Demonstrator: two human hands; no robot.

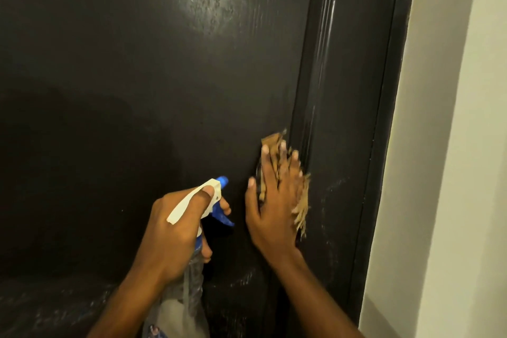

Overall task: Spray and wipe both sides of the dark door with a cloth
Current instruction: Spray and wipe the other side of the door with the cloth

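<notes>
The dark door (142,77) fills most of the view, glossy, with a light glare near the top. My right hand (271,200) presses a tan, frayed cloth (300,210) flat against the door beside its right moulding, fingers spread and fairly straight. My left hand (178,228) grips a clear spray bottle (186,302) by the neck; its white and blue trigger head (216,195) points at the door just left of the cloth. Most of the cloth is hidden under my right hand.
A dark door frame (384,118) runs down the right side of the door. Beyond it stands a pale wall (452,173). Faint streaks show on the door's lower part (68,307).
</notes>
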